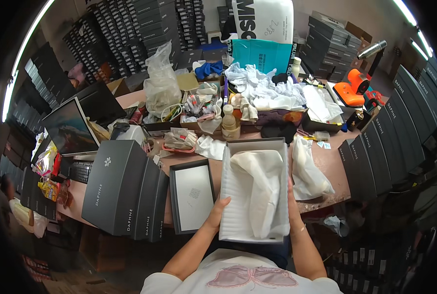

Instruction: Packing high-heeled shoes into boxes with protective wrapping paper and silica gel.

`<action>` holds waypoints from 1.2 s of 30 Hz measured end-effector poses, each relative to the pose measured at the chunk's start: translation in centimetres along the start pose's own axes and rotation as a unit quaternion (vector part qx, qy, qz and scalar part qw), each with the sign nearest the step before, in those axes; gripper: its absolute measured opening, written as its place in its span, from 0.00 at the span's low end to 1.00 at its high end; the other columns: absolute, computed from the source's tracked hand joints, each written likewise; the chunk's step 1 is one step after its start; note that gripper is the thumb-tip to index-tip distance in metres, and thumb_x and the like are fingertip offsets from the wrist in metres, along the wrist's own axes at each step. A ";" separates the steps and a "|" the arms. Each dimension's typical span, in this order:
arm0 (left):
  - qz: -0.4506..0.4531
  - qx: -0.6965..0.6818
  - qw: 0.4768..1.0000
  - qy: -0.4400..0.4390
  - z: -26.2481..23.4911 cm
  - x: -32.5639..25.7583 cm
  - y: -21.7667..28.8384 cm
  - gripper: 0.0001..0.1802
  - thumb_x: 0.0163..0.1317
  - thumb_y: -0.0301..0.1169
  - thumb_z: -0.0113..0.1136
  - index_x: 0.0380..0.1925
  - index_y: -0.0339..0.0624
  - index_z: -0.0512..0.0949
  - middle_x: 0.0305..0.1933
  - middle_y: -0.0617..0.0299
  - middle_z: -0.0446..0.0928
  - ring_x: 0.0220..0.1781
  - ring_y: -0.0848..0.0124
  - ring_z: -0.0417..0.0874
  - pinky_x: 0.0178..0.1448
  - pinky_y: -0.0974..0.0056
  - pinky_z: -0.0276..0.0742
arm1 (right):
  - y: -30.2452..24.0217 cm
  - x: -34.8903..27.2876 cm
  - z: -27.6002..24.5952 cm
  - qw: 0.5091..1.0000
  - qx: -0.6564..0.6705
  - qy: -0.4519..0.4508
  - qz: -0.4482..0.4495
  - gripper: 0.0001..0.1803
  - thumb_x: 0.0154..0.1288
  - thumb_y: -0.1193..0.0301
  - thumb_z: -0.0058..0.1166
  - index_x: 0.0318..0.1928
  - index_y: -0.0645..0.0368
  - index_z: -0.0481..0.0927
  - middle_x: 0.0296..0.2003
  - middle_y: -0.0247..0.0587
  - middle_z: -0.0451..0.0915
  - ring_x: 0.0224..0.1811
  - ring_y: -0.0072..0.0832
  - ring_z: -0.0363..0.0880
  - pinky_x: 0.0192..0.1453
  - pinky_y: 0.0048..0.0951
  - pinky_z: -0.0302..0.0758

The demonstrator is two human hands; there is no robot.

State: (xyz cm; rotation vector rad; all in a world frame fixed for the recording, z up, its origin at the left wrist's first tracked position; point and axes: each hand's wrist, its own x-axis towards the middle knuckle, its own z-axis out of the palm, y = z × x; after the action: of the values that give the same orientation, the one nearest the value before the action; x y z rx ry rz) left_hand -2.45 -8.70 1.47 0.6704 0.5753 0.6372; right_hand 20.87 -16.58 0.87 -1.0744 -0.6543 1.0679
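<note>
Between my two hands is an open dark shoe box (255, 143), lined with ribbed white padding. Inside it lies a long white-wrapped bundle (263, 196); the wrapping hides its contents. My left hand (220, 209) grips the box's left wall, thumb near the rim. Against the right wall presses my right hand (293, 203), its fingers mostly hidden behind the box. Just left of the box, a dark lid (193, 196) rests inside up on the table, showing its white inner face. A second white-wrapped bundle (307, 171) lies on the table at the right.
Dark shoe boxes (115, 186) are stacked at the left, with more boxes (375, 152) at the right. Behind are a bottle (230, 122), a red basket (179, 141) and crumpled white paper (267, 85). A monitor (70, 127) stands far left, an orange device (352, 90) back right.
</note>
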 end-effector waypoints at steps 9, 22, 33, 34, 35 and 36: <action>0.172 0.361 0.889 0.223 -2.2 0.4 -3.2 0.40 0.61 0.32 0.61 0.69 0.34 0.53 0.70 0.43 0.59 0.71 0.56 0.61 0.71 0.58 0.58 | 0.3 4.6 0.3 0.806 -0.554 -0.054 -0.199 0.26 0.62 0.71 0.54 0.60 0.66 0.68 0.47 0.61 0.77 0.51 0.51 0.76 0.56 0.41 0.72; 0.163 0.167 0.969 0.085 -3.6 -1.0 1.6 0.26 0.66 0.26 0.58 0.61 0.27 0.65 0.58 0.47 0.72 0.61 0.62 0.74 0.67 0.61 0.68 | -5.0 10.7 7.5 0.684 -0.715 -0.101 -0.102 0.24 0.64 0.68 0.52 0.58 0.65 0.68 0.28 0.58 0.80 0.30 0.52 0.80 0.36 0.44 0.75; -0.010 -0.171 0.973 0.155 -1.0 0.6 3.6 0.22 0.67 0.33 0.51 0.58 0.35 0.68 0.51 0.55 0.77 0.50 0.65 0.81 0.54 0.60 0.79 | -4.1 5.3 11.8 0.950 -0.294 -0.095 -0.052 0.12 0.67 0.73 0.53 0.49 0.64 0.78 0.35 0.39 0.80 0.39 0.25 0.77 0.45 0.26 0.74; 0.017 -0.198 0.963 0.184 -2.0 0.4 3.3 0.21 0.66 0.32 0.51 0.57 0.35 0.69 0.51 0.54 0.77 0.50 0.64 0.81 0.53 0.61 0.79 | -6.0 3.9 11.1 0.949 -0.288 -0.128 -0.006 0.13 0.66 0.74 0.54 0.50 0.63 0.78 0.36 0.38 0.80 0.40 0.24 0.78 0.46 0.25 0.74; 0.057 -0.193 0.952 0.230 -1.9 0.2 3.6 0.19 0.66 0.29 0.50 0.56 0.34 0.69 0.51 0.53 0.76 0.50 0.64 0.81 0.53 0.61 0.79 | -7.9 2.1 11.7 0.927 -0.310 -0.211 0.006 0.16 0.65 0.75 0.55 0.53 0.62 0.76 0.40 0.40 0.79 0.43 0.25 0.78 0.47 0.26 0.75; 0.077 -0.166 0.956 0.230 -1.5 -0.1 3.6 0.20 0.65 0.28 0.50 0.56 0.34 0.69 0.51 0.53 0.76 0.50 0.63 0.81 0.53 0.61 0.78 | -9.5 0.5 11.7 0.894 -0.340 -0.291 0.011 0.20 0.63 0.76 0.56 0.56 0.61 0.74 0.44 0.42 0.79 0.46 0.26 0.77 0.48 0.27 0.76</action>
State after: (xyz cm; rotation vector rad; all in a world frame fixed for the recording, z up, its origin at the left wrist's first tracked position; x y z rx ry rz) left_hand -4.74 -5.98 3.08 0.2464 0.8269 1.0240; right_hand 14.58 -12.63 13.98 -1.3521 -1.5881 1.2237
